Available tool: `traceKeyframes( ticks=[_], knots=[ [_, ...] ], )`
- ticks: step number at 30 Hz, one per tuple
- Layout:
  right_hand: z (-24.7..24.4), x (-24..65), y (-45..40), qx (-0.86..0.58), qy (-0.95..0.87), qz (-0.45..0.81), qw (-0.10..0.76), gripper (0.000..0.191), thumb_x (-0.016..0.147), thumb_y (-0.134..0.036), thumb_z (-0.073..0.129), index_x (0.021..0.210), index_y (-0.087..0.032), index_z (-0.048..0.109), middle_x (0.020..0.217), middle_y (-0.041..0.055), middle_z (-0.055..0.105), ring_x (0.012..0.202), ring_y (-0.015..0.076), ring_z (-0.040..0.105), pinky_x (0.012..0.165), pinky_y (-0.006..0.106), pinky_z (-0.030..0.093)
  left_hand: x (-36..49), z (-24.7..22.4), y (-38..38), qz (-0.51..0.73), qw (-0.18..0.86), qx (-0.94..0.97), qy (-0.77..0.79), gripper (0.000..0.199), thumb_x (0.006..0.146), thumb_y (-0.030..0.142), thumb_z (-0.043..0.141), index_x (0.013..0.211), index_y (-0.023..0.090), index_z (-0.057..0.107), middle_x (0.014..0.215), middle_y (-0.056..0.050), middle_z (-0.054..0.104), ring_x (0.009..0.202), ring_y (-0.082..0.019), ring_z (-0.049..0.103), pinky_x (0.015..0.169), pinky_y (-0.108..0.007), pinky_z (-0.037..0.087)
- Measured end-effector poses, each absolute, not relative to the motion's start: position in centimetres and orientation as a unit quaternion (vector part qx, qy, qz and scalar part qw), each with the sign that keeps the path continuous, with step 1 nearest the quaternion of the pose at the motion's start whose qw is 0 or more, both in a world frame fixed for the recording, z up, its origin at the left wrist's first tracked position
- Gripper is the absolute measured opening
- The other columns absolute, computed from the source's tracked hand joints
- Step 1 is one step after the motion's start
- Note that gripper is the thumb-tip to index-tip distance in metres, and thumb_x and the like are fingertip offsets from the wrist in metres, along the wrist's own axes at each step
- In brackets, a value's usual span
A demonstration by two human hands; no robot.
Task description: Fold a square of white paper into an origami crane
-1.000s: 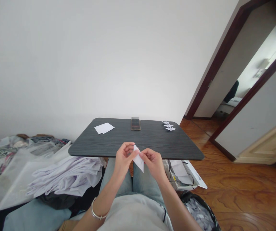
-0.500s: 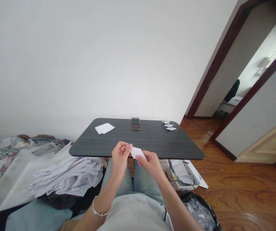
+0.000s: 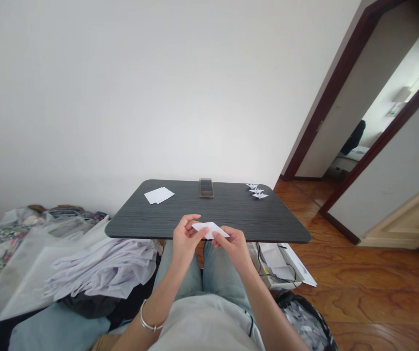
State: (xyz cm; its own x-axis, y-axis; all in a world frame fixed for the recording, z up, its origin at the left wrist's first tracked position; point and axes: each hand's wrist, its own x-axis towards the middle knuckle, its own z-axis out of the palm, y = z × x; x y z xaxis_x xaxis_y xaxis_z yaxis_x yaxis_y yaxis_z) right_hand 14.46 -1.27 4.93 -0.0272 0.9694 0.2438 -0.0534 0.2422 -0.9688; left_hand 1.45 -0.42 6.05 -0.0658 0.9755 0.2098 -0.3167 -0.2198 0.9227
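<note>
A small folded piece of white paper (image 3: 210, 228) is held between both hands, just over the near edge of the dark table (image 3: 151, 219). My left hand (image 3: 186, 237) pinches its left side, thumb on top and the index finger lifted a little. At the right side, my right hand (image 3: 234, 242) grips it between thumb and fingers. Folded paper cranes (image 3: 258, 193) stand in a row at the table's far right. Two overlapping white paper sheets (image 3: 159, 195) lie at the far left.
A phone (image 3: 206, 188) lies near the table's back edge by the wall. White cloth (image 3: 103, 265) is heaped at the left. Below the table on the right are a box (image 3: 280, 265) with papers and cables and a black bag (image 3: 302, 319) of paper scraps.
The paper has turned from a tilted position to lying more level, with a pointed end showing at left. My left thumb has slid inward onto it, and both hands have shifted slightly right.
</note>
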Motion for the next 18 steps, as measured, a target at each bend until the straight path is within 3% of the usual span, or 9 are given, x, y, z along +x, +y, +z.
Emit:
traceKeyframes(
  ticks=[5,10,18],
  knots=[
    [4.96,14.39,-1.25,-0.407,-0.549,0.457,0.569,0.022,0.072,-0.030,0.060,0.057,-0.015,0.057,0.049,-0.0023,0.055,0.044,0.0098,0.048,0.045,0.020,0.036,1.44,6.03,-0.41,0.637,0.492,0.467,0.367,0.036,0.066,0.023,0.068,0.097,0.015,0.051,0.056,0.006,0.057,0.051,-0.009,0.057,0.053,-0.019,0.048],
    [4.69,14.38,-1.04,-0.400,-0.524,0.461,0.595,0.023,0.072,-0.032,0.061,0.057,-0.015,0.056,0.049,-0.0023,0.055,0.043,0.0090,0.047,0.044,0.020,0.037,1.23,5.96,-0.41,0.625,0.503,0.468,0.371,0.034,0.073,0.030,0.061,0.103,0.015,0.051,0.060,0.002,0.062,0.056,-0.013,0.061,0.058,-0.025,0.052],
    [4.06,15.12,-0.40,-0.401,-0.488,0.459,0.624,0.025,0.072,-0.037,0.062,0.060,-0.015,0.058,0.048,-0.0013,0.057,0.042,0.0099,0.050,0.043,0.021,0.038,0.78,5.64,-0.54,0.614,0.544,0.458,0.343,0.019,0.076,0.031,0.055,0.080,0.013,0.062,0.075,-0.002,0.062,0.063,-0.014,0.064,0.056,-0.025,0.054]
  ],
)
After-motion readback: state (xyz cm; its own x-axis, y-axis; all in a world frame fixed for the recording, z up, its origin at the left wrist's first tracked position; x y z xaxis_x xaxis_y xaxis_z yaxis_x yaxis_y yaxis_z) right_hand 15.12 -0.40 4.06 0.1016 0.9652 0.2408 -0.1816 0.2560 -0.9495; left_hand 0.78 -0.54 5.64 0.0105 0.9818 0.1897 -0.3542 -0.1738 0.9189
